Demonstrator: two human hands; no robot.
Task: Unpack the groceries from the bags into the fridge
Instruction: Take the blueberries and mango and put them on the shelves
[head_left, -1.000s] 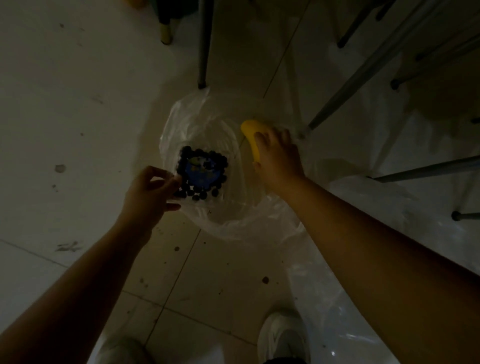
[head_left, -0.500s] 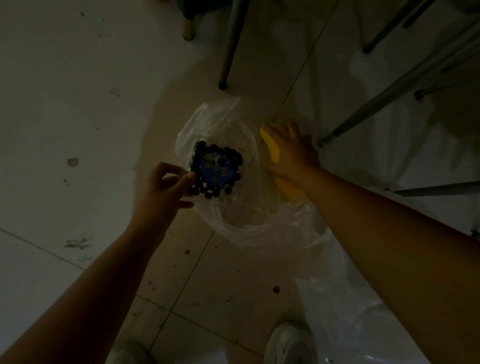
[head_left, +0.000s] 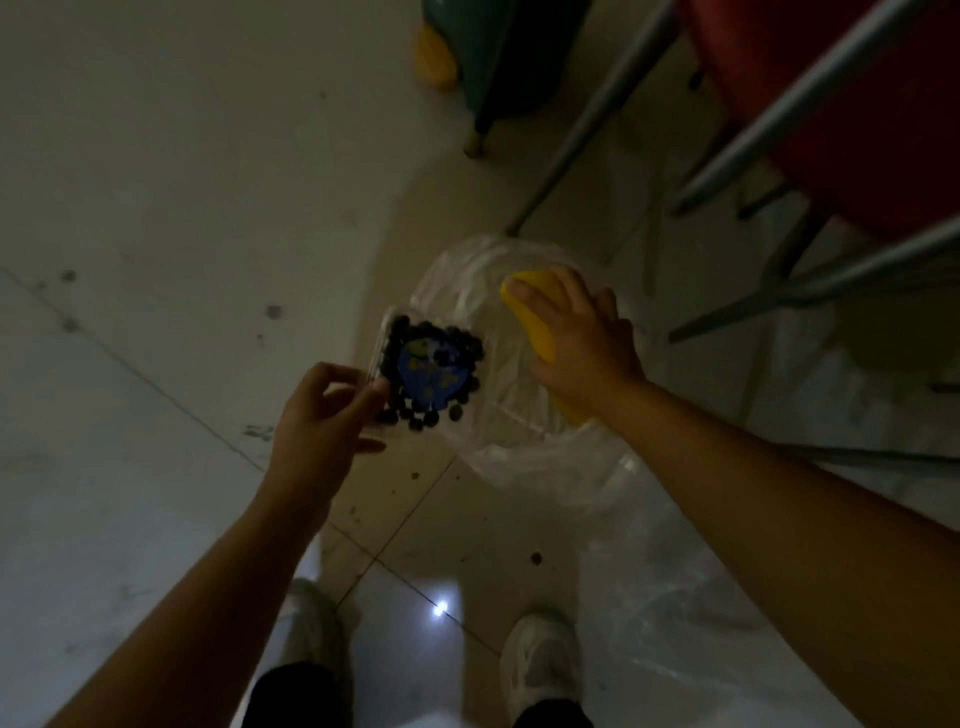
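A clear plastic box of blueberries (head_left: 428, 371) with a blue label is pinched at its near left corner by my left hand (head_left: 322, 415). It hangs over the left rim of an open clear plastic bag (head_left: 524, 457) lying on the tiled floor. My right hand (head_left: 576, 338) wraps around a long yellow fruit (head_left: 537, 325), apparently a banana, above the bag's mouth. Its lower end sticks out below my wrist. The scene is dim, and the fridge is out of sight.
Grey metal chair legs (head_left: 587, 119) and a red seat (head_left: 857, 104) stand close behind and to the right of the bag. A second crumpled clear bag (head_left: 675, 623) lies by my right shoe (head_left: 540, 660). A dark green object (head_left: 498, 57) stands at the top.
Both hands have risen from the bag: the blueberry box has moved to its left rim and the yellow fruit is lifted higher. The view has tilted so both shoes show.
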